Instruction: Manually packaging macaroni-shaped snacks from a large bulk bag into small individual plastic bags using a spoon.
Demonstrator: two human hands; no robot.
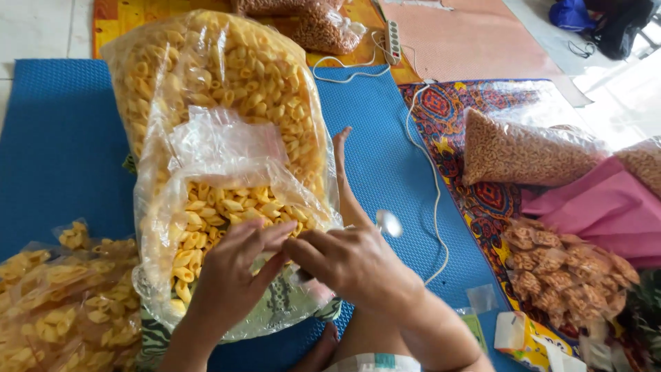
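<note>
Head view: both hands meet at the mouth of a large clear bag of yellow shell snacks (227, 158) on the blue mat (62, 151); left hand (231, 279) and right hand (354, 265) pinch the plastic, best gathered tight.

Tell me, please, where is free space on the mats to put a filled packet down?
Bare blue mat lies left of the big snack bag, and between that bag and the white cable. Crowded: small packets at lower left, brown snack bags right.
</note>
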